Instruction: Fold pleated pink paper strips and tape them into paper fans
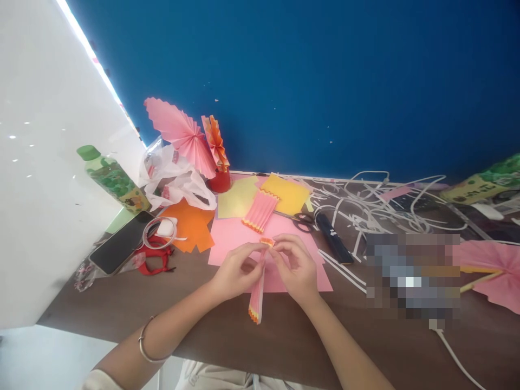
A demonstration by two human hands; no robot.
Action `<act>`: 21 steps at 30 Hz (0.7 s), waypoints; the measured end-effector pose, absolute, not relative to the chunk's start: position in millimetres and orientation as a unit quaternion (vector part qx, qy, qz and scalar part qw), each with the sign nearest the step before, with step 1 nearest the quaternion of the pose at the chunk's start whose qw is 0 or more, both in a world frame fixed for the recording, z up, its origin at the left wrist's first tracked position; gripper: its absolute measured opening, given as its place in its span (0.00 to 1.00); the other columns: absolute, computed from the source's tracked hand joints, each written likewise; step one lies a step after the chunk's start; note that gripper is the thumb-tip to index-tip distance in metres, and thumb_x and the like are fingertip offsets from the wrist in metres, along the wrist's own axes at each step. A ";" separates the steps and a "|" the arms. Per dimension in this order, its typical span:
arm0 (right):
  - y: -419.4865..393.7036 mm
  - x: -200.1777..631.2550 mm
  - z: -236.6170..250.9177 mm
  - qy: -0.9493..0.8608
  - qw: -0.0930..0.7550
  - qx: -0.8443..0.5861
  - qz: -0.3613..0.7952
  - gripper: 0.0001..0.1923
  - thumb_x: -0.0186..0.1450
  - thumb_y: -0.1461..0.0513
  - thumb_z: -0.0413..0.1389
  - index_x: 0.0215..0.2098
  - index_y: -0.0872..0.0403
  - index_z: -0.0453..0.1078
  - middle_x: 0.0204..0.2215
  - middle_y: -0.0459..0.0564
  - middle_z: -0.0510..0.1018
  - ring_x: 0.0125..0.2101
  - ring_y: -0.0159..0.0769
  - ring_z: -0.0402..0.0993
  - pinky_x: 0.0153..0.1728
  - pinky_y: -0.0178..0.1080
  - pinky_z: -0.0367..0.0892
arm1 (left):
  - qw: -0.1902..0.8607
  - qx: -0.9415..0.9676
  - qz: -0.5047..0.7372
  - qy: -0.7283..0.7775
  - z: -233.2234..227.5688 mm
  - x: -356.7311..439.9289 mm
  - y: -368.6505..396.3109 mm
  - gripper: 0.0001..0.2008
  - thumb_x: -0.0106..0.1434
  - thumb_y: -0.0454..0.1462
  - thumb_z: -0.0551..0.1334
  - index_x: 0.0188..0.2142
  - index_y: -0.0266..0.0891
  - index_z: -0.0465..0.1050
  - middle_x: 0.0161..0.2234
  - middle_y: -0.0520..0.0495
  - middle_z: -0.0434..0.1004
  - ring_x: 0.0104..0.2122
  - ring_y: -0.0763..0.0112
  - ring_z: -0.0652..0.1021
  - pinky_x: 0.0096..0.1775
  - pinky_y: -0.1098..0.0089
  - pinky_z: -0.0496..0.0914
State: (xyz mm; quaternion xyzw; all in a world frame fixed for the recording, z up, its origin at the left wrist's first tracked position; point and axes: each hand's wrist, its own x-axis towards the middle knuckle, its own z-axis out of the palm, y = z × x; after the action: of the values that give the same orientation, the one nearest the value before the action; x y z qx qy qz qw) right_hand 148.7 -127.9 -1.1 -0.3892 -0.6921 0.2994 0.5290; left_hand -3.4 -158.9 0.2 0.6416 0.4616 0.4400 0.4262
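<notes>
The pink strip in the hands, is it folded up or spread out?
Folded: the pink strip looks narrow, with its zigzag end pleats pressed close, between left hand and right hand.

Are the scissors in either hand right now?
No, the scissors lie apart from the left hand and the right hand, whose fingers pinch the folded pink strip.

Pleated pink paper strip: gathered narrow, orange-yellow zigzag at both ends (middle partly hidden), held lengthwise, lower centre of view.
</notes>
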 end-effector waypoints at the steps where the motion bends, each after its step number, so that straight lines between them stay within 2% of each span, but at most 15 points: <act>1: -128.3 148.4 -0.9 -0.687 0.530 -0.391 0.307 0.03 0.60 0.65 0.55 0.29 0.51 0.67 0.34 0.49 0.69 0.38 0.36 0.69 0.37 0.40 0.70 | 0.418 0.648 0.441 0.460 0.4 -3.4 -159.3 0.13 0.61 0.37 0.55 0.46 0.39 0.67 0.46 0.44 0.71 0.30 0.76 0.77 0.30 0.76 0.74; 7: -127.3 145.7 1.8 -0.644 0.531 -0.408 0.371 0.03 0.59 0.62 0.56 0.28 0.52 0.67 0.35 0.50 0.69 0.39 0.36 0.69 0.38 0.40 0.70 | 0.425 0.657 0.430 0.450 3.3 -4.1 -161.9 0.15 0.61 0.37 0.55 0.48 0.40 0.64 0.43 0.44 0.73 0.29 0.75 0.78 0.30 0.76 0.73; 12: -123.7 144.6 3.7 -0.563 0.502 -0.415 0.508 0.08 0.57 0.58 0.59 0.32 0.52 0.66 0.34 0.48 0.71 0.35 0.34 0.71 0.34 0.37 0.70 | 0.498 0.605 0.427 0.452 8.2 -4.4 -161.9 0.19 0.60 0.37 0.56 0.51 0.42 0.59 0.43 0.44 0.72 0.25 0.78 0.77 0.27 0.77 0.73; 16: -123.7 145.2 2.8 -0.512 0.472 -0.395 0.599 0.13 0.61 0.52 0.53 0.38 0.51 0.67 0.35 0.50 0.72 0.33 0.35 0.72 0.33 0.38 0.71 | 0.520 0.567 0.439 0.465 10.1 -3.6 -161.6 0.20 0.59 0.38 0.58 0.50 0.42 0.58 0.43 0.44 0.72 0.27 0.76 0.78 0.27 0.77 0.73; 18: -124.7 145.7 3.6 -0.516 0.468 -0.393 0.600 0.15 0.62 0.51 0.51 0.40 0.52 0.68 0.36 0.51 0.73 0.35 0.36 0.72 0.35 0.40 0.71 | 0.528 0.558 0.439 0.466 10.3 -3.3 -161.7 0.20 0.58 0.38 0.58 0.50 0.42 0.58 0.42 0.44 0.72 0.26 0.76 0.77 0.25 0.77 0.72; 21: -126.3 146.8 6.1 -0.559 0.472 -0.406 0.547 0.15 0.58 0.52 0.55 0.39 0.51 0.69 0.39 0.51 0.74 0.40 0.39 0.71 0.39 0.40 0.70 | 0.543 0.547 0.434 0.467 9.8 -3.0 -162.1 0.19 0.58 0.38 0.58 0.49 0.42 0.58 0.42 0.45 0.72 0.25 0.77 0.77 0.25 0.77 0.71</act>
State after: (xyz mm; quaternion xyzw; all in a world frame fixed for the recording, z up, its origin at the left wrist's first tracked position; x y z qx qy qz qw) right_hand 146.8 -126.3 6.1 -0.4063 -0.5591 0.5475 0.4718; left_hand -3.0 -162.1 9.8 0.5469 0.4666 0.4336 0.5434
